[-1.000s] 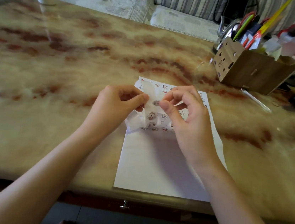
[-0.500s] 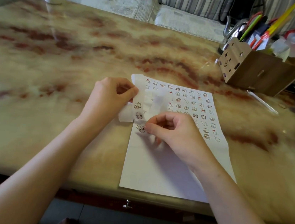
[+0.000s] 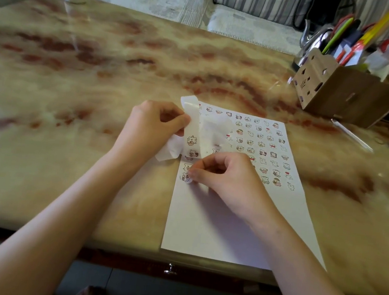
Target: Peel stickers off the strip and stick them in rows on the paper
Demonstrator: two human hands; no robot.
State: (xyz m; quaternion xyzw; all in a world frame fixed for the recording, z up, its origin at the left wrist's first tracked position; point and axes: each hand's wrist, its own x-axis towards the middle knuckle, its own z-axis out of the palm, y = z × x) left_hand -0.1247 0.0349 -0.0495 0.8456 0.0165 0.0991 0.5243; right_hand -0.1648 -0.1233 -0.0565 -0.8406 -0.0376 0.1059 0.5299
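pinching strip (image 3: pixel 193 129) left, sticker (image 3: pixel 185 177) right: hands (image 3: pixel 151 127) (image 3: pixel 229 176)

Nothing could be read: no words, numbers or brand marks. The stickers (image 3: pixel 261 144) on the paper (image 3: pixel 204 222) and on the strip (image 3: pixel 192 122) carried only tiny cartoon drawings. The brown pen box (image 3: pixel 357 93) bore cut-out shapes, not letters.

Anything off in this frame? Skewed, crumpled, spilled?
Minor only. The strip in the left hand curls over at its top and is bunched at its lower end. The right hand pinches a sticker near the left edge of the paper. No spill or tear visible.
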